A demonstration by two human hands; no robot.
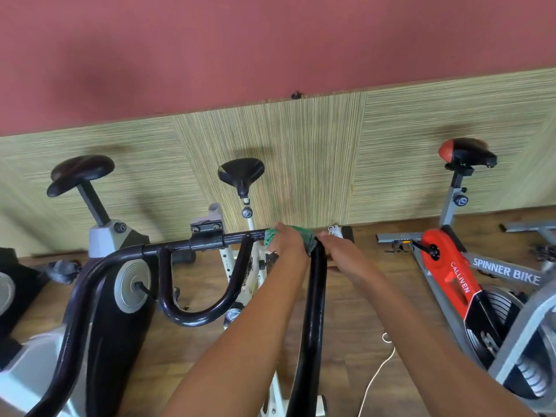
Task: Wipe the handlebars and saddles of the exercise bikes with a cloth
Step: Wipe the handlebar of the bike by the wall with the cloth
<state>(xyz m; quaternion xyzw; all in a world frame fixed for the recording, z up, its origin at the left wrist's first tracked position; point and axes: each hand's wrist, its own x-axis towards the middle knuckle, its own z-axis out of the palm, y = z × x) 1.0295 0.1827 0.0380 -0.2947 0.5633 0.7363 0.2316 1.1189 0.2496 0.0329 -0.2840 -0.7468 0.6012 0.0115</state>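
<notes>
A green cloth [288, 237] is wrapped over the far right bend of a black handlebar [207, 240] on the middle exercise bike, gripped there by the person's left hand [290, 246], whose fingers curl around cloth and bar together. The right hand [337, 251] rests just beside it on the handlebar's right arm; whether its fingers close around the tube cannot be told. Three saddles [240, 173] stand far off against a striped wall panel [301, 164], an orange bike [451, 266] at right.
</notes>
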